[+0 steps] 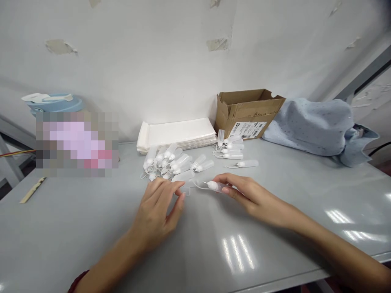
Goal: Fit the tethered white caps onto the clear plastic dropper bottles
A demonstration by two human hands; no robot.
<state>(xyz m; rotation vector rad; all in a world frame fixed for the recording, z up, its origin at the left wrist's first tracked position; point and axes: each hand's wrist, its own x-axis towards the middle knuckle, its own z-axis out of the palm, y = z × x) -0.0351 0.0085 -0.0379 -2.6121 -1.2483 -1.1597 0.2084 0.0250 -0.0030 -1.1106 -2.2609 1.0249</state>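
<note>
My right hand holds a small translucent squeeze bottle with a white top between thumb and fingers. From that top a thin needle tip points left, with a thin curved strap beside it. Left of it, my left hand is curled, thumb and forefinger around a small clear bottle whose end shows past the fingertips; the rest of it is hidden. Just beyond my left hand lies a heap of similar bottles. Farther right are a smaller group and a single bottle on its side.
A stack of white padded envelopes lies against the wall. Beside it stand an open cardboard box and a pale blue speckled cloth. On the grey table, a blurred item and a cream strip are at left.
</note>
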